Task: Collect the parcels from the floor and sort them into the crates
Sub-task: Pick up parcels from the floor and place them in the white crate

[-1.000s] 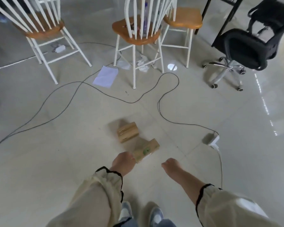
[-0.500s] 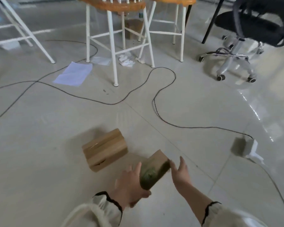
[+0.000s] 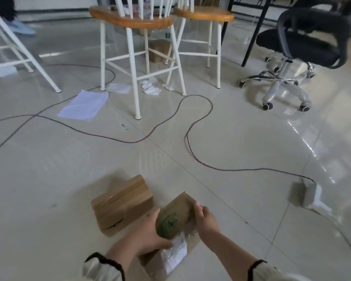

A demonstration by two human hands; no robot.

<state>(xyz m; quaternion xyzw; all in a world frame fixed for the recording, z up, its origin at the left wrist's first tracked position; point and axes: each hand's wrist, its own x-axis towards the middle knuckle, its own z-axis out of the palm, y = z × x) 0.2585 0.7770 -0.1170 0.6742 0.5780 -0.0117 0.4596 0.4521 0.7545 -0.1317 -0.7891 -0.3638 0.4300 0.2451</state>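
Cardboard parcel (image 3: pixel 180 207): clasped between both hands low over the floor (image 3: pixel 49 179), near the bottom middle of the view, tilted with its far end pointing away. Whether that end touches the tiles cannot be told.
Left hand (image 3: pixel 148 232): fingers curled round the parcel's left side, with the thumb lying across the top beside a white label (image 3: pixel 176 254).
Right hand (image 3: pixel 208 222): grips the right edge with the thumb up on top; the fingers are hidden behind the edge.
Green patch (image 3: pixel 168 222): on the parcel's top face, between the two hands.
Sleeves (image 3: pixel 103 268): pale with dark cuffs, at both wrists.
Second parcel (image 3: pixel 122 203): taped brown, lying flat on the floor just left of the held one.
Cable (image 3: pixel 190 142): dark, snaking over the tiles from the far left to a power strip (image 3: pixel 312 196) on the right.
Sheet (image 3: pixel 83 105): white paper, flat on the floor near a chair leg.
Chair (image 3: pixel 132 19): white legs and a wooden seat, far middle, with another like it just to its right. Crumpled scraps lie beneath.
Box (image 3: pixel 158 50): brown, on the floor beyond the chair legs.
Office chair (image 3: pixel 296 47): black, on a wheeled base, far right.
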